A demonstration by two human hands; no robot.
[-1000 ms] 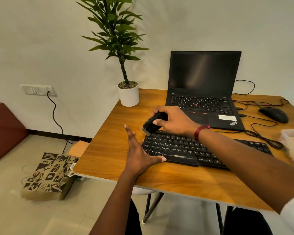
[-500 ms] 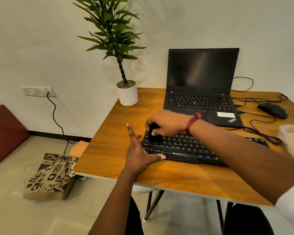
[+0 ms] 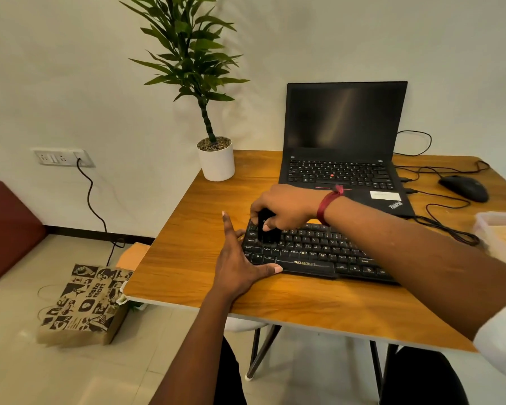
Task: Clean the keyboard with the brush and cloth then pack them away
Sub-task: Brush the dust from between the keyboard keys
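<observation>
A black external keyboard (image 3: 319, 252) lies on the wooden table (image 3: 187, 252), in front of the laptop. My right hand (image 3: 287, 207) grips a small black brush (image 3: 265, 229) and holds it upright, its lower end on the keys at the keyboard's left end. My left hand (image 3: 240, 264) rests flat and spread at the keyboard's left edge, thumb along the front rim, fingers apart, holding nothing. No cloth shows clearly; a pale container (image 3: 500, 232) with something yellowish inside sits at the right edge, blurred.
An open black laptop (image 3: 345, 147) stands behind the keyboard. A potted plant (image 3: 215, 159) is at the table's back left. A black mouse (image 3: 465, 188) and cables (image 3: 444, 223) lie at the right. A printed paper bag (image 3: 85, 302) sits on the floor at left.
My right hand has brought the brush down from above the keyboard's far left corner onto the keys, turning it upright. My left hand has stayed by the keyboard's left edge.
</observation>
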